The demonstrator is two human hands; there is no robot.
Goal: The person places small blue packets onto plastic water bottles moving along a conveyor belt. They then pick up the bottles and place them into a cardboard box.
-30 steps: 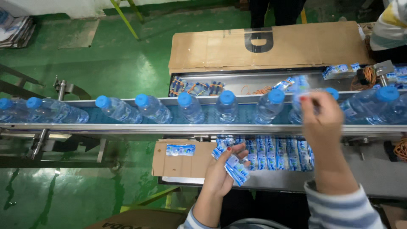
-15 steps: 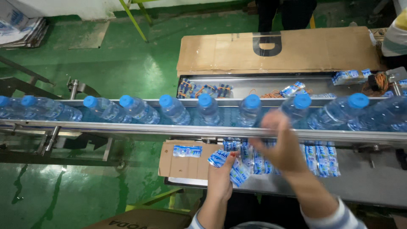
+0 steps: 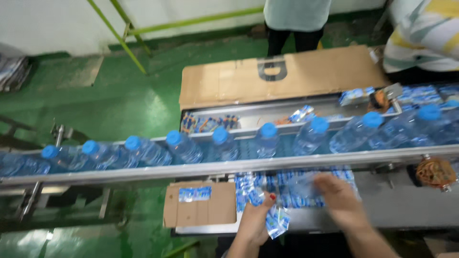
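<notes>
The left hand [image 3: 256,220] is clenched around a small bunch of blue-and-white labels [image 3: 276,222], which fan out to the right of its fingers, above the near edge of the steel desk [image 3: 411,210]. The right hand [image 3: 340,200] lies just beside it, palm down and blurred, spread over the rows of labels [image 3: 267,187] laid out on the desk; whether it grips one cannot be told. At the left end of the desk sits a flat piece of brown cardboard [image 3: 210,210] with a single label strip [image 3: 194,193] lying on it.

Just beyond the far edge of the desk runs a conveyor [image 3: 205,167], carrying a line of clear water bottles [image 3: 267,141] with blue caps, tilted and close together, from the left edge of the view to the right. Behind the conveyor stands a second steel desk [image 3: 267,112] with more labels at its left end and a large cardboard sheet [image 3: 277,76] along its far edge. A person in a striped shirt [image 3: 425,33] stands at its far right corner, and another person [image 3: 296,19] stands behind the cardboard on the green floor [image 3: 124,105].
</notes>
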